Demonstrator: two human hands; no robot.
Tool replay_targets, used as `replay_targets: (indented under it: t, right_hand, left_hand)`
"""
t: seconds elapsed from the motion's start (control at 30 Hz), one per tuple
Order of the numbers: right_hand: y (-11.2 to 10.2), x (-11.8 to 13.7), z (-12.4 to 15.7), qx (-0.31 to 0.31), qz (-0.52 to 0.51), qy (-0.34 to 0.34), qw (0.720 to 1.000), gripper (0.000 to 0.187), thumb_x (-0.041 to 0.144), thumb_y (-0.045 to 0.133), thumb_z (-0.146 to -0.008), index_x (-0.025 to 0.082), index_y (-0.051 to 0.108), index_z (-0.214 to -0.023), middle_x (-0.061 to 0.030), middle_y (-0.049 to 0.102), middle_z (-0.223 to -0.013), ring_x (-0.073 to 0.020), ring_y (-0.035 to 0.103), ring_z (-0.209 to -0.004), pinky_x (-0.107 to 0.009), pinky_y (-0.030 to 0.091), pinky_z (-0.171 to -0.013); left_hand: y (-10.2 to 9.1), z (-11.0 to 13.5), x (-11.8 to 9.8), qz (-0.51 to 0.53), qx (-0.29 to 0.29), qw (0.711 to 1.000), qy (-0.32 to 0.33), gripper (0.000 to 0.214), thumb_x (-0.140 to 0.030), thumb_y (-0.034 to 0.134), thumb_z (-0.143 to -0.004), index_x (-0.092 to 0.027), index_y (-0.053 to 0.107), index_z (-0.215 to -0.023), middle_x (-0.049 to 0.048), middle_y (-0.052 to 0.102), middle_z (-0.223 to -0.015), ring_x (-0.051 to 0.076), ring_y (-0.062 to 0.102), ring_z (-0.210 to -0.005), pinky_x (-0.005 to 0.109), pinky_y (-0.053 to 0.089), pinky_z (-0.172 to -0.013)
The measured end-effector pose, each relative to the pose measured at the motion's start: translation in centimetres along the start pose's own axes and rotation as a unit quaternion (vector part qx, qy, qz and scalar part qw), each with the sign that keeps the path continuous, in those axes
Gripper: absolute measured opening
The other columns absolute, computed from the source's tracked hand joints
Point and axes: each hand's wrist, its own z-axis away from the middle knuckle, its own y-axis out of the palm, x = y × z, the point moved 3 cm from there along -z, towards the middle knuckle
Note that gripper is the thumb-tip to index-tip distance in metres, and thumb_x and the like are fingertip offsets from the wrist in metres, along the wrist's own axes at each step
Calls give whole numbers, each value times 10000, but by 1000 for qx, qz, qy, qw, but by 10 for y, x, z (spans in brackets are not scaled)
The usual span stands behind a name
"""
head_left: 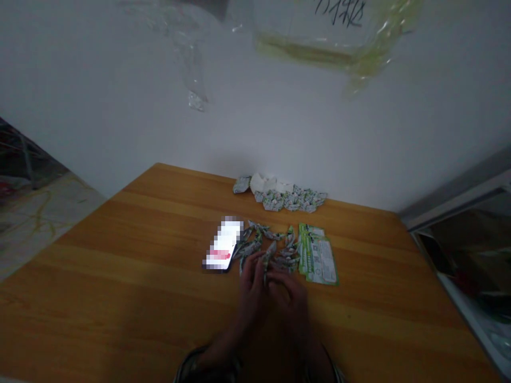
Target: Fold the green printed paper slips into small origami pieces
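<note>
Near the middle of the table, my left hand [251, 279] and my right hand [289, 292] come together around a narrow folded strip of printed paper [270, 253]. Its tip sticks up between my fingers, and the fingers of both hands are closed on its lower part. Several similar folded paper pieces [249, 247], grey-white with green, lie loosely just beyond my hands. A fanned stack of green and white printed sheets [319, 258] lies flat to the right of them. The dim light hides the details of the folds.
A phone with a lit screen [224, 244] lies left of the folded pieces. Against the wall [120, 106] sit a row of joined printed paper pieces [291, 200], white crumpled paper [263, 183] and a small packet [241, 184]. The wooden table [120, 255] borders shelving [451, 266] at right.
</note>
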Motion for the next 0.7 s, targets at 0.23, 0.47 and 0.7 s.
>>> replay_targets:
  t: [0.23, 0.47, 0.7]
  right_hand:
    - [-45, -12, -24, -61, 63, 61, 994, 177, 278, 562, -936, 216, 723, -976, -66, 743, -965, -209, 691, -887, -327, 555, -765]
    - [-51, -31, -42, 71, 284, 9, 956, 154, 222, 578, -921, 236, 728, -895, -57, 712, -894, -232, 649, -876, -348, 513, -762]
    - [-33, -36, -51, 181, 383, 11, 906, 179, 188, 596, -887, 267, 738, -811, -45, 737, -870, -226, 676, -768, -298, 456, -616]
  left_hand:
    - [2, -14, 3, 166, 17, 973, -158, 452, -614, 630, -812, -203, 663, -997, 8, 604, -665, 147, 531, -529, 254, 405, -466]
    - [7, -16, -4, 333, 49, 894, -297, 556, -648, 631, -798, -205, 643, -1134, 13, 641, -792, 111, 599, -624, 223, 500, -574]
    - [6, -15, 1, 333, 70, 901, -268, 498, -313, 826, -700, -202, 645, -1150, -4, 640, -832, 74, 561, -633, 163, 446, -536]
